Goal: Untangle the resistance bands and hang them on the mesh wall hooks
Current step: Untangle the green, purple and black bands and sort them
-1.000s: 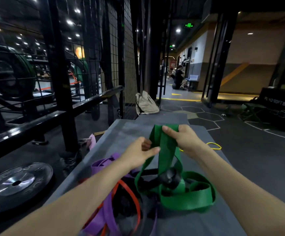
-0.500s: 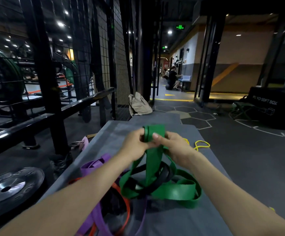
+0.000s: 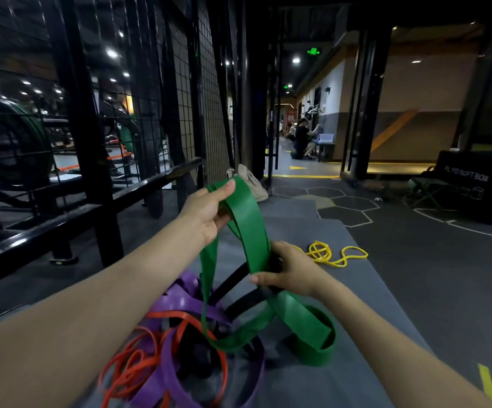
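The left hand (image 3: 209, 209) pinches the top fold of the green resistance band (image 3: 249, 228) at 12 o'clock, while the right hand (image 3: 290, 270), lower at 4 o'clock, curls its fingers (image 3: 261, 278) round the same strap where a black band (image 3: 233, 282) crosses it. The green band's long axis runs steeply down into the tangled pile (image 3: 180, 343) on the grey mat (image 3: 365, 304); the mesh wall (image 3: 209, 113) stands at 11 o'clock, with open room above the mat.

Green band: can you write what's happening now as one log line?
left hand lifts green band | right hand grips lower green part with black band | still tangled | none hung
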`<state>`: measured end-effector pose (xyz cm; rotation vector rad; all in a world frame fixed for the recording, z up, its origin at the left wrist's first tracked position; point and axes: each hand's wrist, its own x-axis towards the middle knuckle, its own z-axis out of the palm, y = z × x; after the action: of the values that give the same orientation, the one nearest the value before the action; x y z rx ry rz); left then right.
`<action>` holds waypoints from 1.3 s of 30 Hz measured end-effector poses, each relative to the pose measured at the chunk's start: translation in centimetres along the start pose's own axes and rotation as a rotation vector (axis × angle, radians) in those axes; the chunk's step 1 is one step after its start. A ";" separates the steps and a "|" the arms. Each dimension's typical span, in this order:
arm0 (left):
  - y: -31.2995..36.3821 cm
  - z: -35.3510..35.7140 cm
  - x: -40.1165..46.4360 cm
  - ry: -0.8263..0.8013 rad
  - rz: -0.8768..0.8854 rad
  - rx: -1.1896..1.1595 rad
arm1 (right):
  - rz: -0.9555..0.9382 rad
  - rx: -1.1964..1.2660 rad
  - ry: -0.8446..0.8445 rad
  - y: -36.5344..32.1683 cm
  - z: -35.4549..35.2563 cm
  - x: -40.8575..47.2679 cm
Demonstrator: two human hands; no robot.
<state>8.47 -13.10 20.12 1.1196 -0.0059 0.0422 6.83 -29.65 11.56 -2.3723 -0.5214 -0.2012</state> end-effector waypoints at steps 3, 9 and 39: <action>1.2 0.1 -0.3 0.017 -0.057 -0.084 | 0.064 -0.116 -0.036 1.8 0.5 -0.3; 3.4 0.3 -0.5 0.090 -0.154 -0.280 | 0.203 -0.186 -0.026 4.1 2.0 -2.4; -19.4 0.4 -3.8 0.002 0.011 0.431 | 0.182 0.499 0.192 -0.1 0.9 -0.6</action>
<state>5.38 -21.99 2.76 1.5503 -0.0014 0.0563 6.22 -29.16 10.78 -1.8759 -0.2266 -0.1877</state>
